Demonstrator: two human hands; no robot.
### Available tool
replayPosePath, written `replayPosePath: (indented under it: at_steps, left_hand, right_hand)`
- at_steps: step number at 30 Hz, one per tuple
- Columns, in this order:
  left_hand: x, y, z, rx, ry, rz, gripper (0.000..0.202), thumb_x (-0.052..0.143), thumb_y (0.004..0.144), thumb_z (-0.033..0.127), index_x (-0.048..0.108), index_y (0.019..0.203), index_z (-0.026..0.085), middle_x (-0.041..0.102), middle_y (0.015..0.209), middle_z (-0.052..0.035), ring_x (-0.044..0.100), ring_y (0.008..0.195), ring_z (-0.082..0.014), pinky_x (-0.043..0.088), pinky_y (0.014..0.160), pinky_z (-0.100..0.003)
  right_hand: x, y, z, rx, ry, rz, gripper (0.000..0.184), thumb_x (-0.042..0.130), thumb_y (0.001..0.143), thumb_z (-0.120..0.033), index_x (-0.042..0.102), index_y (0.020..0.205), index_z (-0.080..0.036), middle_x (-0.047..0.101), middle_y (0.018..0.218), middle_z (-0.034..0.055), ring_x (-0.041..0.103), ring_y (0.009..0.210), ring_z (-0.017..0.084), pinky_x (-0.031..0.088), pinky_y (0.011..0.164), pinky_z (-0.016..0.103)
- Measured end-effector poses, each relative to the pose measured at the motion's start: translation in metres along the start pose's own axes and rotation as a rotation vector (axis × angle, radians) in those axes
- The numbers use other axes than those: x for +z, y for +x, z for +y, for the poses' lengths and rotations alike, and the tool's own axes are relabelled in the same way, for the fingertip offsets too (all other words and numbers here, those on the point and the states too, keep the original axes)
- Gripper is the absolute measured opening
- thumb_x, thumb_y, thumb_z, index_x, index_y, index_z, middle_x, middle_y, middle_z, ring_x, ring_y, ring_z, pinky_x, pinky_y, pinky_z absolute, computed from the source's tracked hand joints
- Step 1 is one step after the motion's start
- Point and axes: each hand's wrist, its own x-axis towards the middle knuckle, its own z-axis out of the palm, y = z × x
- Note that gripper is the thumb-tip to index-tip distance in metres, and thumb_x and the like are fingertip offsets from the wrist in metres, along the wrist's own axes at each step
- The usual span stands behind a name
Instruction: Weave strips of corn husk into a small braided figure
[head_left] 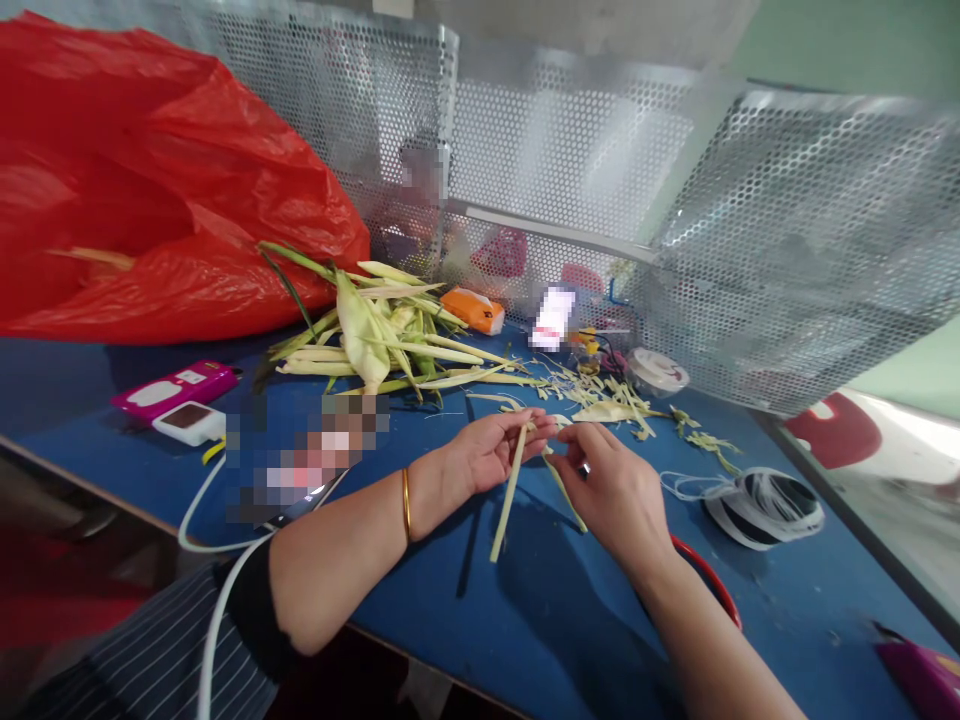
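My left hand (pixel 491 452) is closed around a long pale green leaf strip (pixel 510 492) that hangs down toward the blue table (pixel 480 620). My right hand (pixel 611 488) pinches a second, shorter strip (pixel 564 488) right beside it, the fingertips of both hands nearly touching. A gold bangle (pixel 406 505) sits on my left wrist. A pile of green and pale yellow leaves and stalks (pixel 382 335) lies behind my hands, with trimmed scraps (pixel 607 398) scattered to its right.
A big red plastic bag (pixel 150 190) fills the back left. Perforated metal screens (pixel 787 250) wall the table's far side. A spool of white string (pixel 765 505) lies right of my hands, a red rim (pixel 709 580) under my right wrist. Pink and white devices (pixel 176 400) lie left.
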Motion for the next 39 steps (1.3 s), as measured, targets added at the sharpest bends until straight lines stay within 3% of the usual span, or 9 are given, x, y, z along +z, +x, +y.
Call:
replayPosePath:
  at_steps: [4,8,16,20,22,28,32,35,39]
  left_hand:
    - [-0.003,0.003,-0.004,-0.007,0.0,-0.057,0.01,0.055,0.091,0.012,0.065,0.089,0.01,0.07,0.081,-0.006,0.067,0.067,-0.0109,0.054,0.074,-0.022]
    - [-0.003,0.005,-0.008,0.032,0.005,-0.079,0.007,0.059,0.086,0.005,0.064,0.087,0.01,0.07,0.084,-0.0062,0.069,0.075,-0.0118,0.052,0.083,-0.022]
    - [-0.002,0.002,-0.008,0.097,0.093,-0.127,0.013,0.059,0.082,0.001,0.063,0.084,0.012,0.068,0.081,-0.0031,0.067,0.074,-0.0094,0.051,0.075,-0.019]
    - [0.0,-0.004,-0.011,0.128,0.266,-0.161,0.009,0.066,0.077,0.005,0.066,0.083,0.012,0.069,0.079,-0.0026,0.065,0.068,-0.0091,0.051,0.069,-0.02]
    - [0.002,-0.007,-0.015,0.099,0.402,-0.194,0.01,0.071,0.078,0.018,0.068,0.085,0.012,0.071,0.081,-0.0053,0.067,0.069,-0.0116,0.051,0.07,-0.023]
    - [0.007,-0.015,-0.028,0.021,0.61,-0.315,0.027,0.077,0.07,0.034,0.07,0.084,0.013,0.071,0.076,-0.0065,0.069,0.067,-0.0155,0.05,0.063,-0.024]
    - [0.009,-0.017,-0.031,0.01,0.665,-0.305,0.02,0.075,0.071,0.03,0.069,0.078,0.012,0.071,0.072,-0.0059,0.068,0.063,-0.0151,0.05,0.061,-0.024]
    - [0.008,-0.017,-0.029,0.014,0.619,-0.268,0.022,0.075,0.07,0.03,0.069,0.081,0.012,0.071,0.075,-0.0063,0.067,0.062,-0.0146,0.048,0.058,-0.023]
    - [0.005,-0.014,-0.017,0.074,0.458,-0.16,0.017,0.077,0.066,0.018,0.066,0.077,0.011,0.064,0.064,-0.0006,0.058,0.052,-0.0078,0.042,0.049,-0.017]
  right_hand:
    - [0.005,-0.002,-0.011,-0.498,-0.038,-0.011,0.02,0.047,0.093,-0.016,0.063,0.103,-0.018,0.067,0.09,0.0082,0.06,0.077,0.021,0.041,0.067,0.032]
    - [0.014,-0.004,-0.017,-0.629,-0.061,0.004,0.025,0.042,0.094,-0.009,0.065,0.089,-0.018,0.064,0.079,0.0057,0.057,0.076,0.02,0.041,0.073,0.035]
    - [0.0,-0.002,-0.016,-0.581,0.153,-0.032,0.022,0.046,0.09,-0.012,0.065,0.099,-0.018,0.069,0.09,0.0074,0.061,0.091,0.022,0.043,0.085,0.038]
    - [-0.005,0.0,-0.006,-0.171,0.147,0.261,0.018,0.052,0.093,-0.024,0.068,0.102,-0.021,0.069,0.09,0.0067,0.062,0.085,0.021,0.042,0.08,0.036]
    - [-0.006,0.002,0.0,0.048,0.09,0.318,0.022,0.055,0.092,-0.036,0.071,0.097,-0.022,0.066,0.087,0.007,0.061,0.083,0.022,0.041,0.076,0.036]
    - [-0.002,0.008,0.004,0.298,0.487,-0.079,0.045,0.053,0.087,-0.055,0.069,0.061,-0.021,0.055,0.063,0.0016,0.053,0.059,0.015,0.038,0.054,0.027]
    - [0.005,0.007,-0.001,0.468,0.801,-0.092,0.028,0.067,0.076,-0.048,0.067,0.071,-0.02,0.052,0.058,-0.0028,0.044,0.047,0.012,0.033,0.044,0.026]
    - [0.002,0.004,-0.006,0.332,0.697,0.134,0.02,0.067,0.08,-0.037,0.065,0.069,-0.021,0.052,0.062,-0.0022,0.047,0.055,0.014,0.038,0.052,0.028]
    - [-0.008,-0.003,-0.016,-0.083,0.396,0.282,0.011,0.06,0.089,-0.022,0.065,0.08,-0.022,0.059,0.072,0.001,0.055,0.07,0.016,0.04,0.068,0.031]
